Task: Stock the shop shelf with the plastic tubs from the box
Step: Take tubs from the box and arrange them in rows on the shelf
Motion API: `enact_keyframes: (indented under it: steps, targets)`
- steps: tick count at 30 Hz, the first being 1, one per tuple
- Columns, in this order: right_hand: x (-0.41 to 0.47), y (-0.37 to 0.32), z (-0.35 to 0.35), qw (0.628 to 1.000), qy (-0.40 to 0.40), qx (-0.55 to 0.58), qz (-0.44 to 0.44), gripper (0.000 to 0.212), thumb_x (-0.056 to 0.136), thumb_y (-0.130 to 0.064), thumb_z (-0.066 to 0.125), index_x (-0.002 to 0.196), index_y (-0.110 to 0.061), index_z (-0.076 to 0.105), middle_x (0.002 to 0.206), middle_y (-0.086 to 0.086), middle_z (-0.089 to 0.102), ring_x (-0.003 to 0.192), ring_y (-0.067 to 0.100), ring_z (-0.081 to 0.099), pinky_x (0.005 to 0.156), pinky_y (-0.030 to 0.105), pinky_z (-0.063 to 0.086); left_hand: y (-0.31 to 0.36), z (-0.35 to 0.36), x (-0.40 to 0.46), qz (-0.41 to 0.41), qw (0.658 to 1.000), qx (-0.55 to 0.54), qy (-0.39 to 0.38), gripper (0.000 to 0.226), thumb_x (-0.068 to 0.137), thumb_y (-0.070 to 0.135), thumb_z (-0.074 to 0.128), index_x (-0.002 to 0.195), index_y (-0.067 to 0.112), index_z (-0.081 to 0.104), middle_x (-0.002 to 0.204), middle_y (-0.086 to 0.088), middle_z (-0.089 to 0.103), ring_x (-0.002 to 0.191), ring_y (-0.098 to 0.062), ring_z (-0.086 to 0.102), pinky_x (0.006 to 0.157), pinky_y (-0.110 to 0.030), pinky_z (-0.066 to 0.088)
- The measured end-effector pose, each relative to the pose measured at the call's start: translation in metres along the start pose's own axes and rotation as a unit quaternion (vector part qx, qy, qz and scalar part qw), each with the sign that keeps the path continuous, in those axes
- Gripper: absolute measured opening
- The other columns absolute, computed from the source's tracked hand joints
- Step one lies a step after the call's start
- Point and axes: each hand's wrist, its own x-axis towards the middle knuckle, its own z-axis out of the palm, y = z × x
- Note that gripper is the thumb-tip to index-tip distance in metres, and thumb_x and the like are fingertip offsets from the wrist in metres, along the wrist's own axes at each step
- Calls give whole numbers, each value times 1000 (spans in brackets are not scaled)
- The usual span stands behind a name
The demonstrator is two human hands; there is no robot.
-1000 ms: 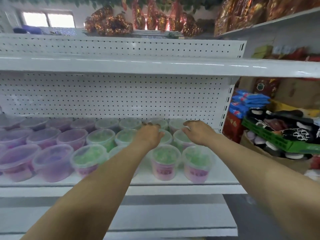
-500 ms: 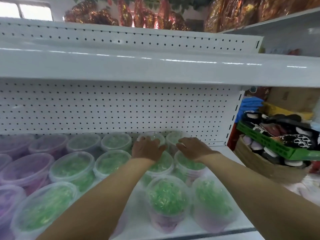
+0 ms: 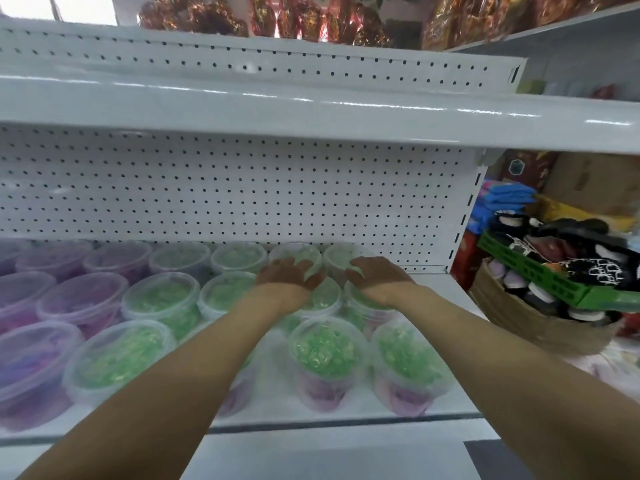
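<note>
- the white shop shelf spans the view, with a pegboard back panel behind it and another white shelf board overhead.
- rows of clear plastic tubs cover the shelf: purple-filled tubs on the left, green-filled tubs from the middle to the right, all lidded and upright, packed close side by side.
- to the right of the shelf, a round woven basket sits with a green crate tilted across it, holding dark items too blurred to name.
- shiny red-gold packets stand along the top of the unit.
- both bare forearms reach in from below toward the back right of the shelf.
- two front green tubs stand near the shelf edge between the forearms, untouched.
- the left hand lies palm down with fingers spread and fairly straight, resting on the lid of a back-row green tub; its grip is released, curled round nothing.
- the right hand lies the same way, fingers flat on the lid of the last back-row tub, just beside the shelf's right upright; its grip is released as well.
- the hands sit close together, thumbs nearly meeting over a second-row tub.
</note>
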Motion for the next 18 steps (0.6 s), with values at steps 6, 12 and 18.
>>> enact_keyframes:
  steps: [6, 12, 18]
  targets:
    - [-54, 16, -13, 999, 22, -8, -32, 48, 102, -47, 35, 137, -20, 53, 138, 9, 56, 123, 31, 53, 99, 39, 45, 30, -12, -56, 52, 998, -34, 0, 56, 96, 62, 24, 136, 33, 50, 142, -5, 51, 131, -29, 45, 105, -43, 40]
    - [-78, 29, -5, 998, -18, -50, 19, 54, 102, -48, 29, 146, -19, 42, 147, 11, 46, 129, 33, 48, 103, 43, 43, 40, -1, -82, 28, 999, -10, -15, 70, 86, 74, 13, 128, 36, 55, 134, -4, 57, 128, -31, 45, 99, -45, 44]
    - [-84, 11, 0, 999, -35, -24, 16, 52, 102, -47, 31, 139, -14, 47, 136, 12, 54, 121, 32, 53, 95, 39, 44, 38, 3, -93, 29, 999, -21, -9, 60, 93, 67, 23, 138, 34, 47, 147, -1, 45, 135, -27, 39, 103, -43, 38]
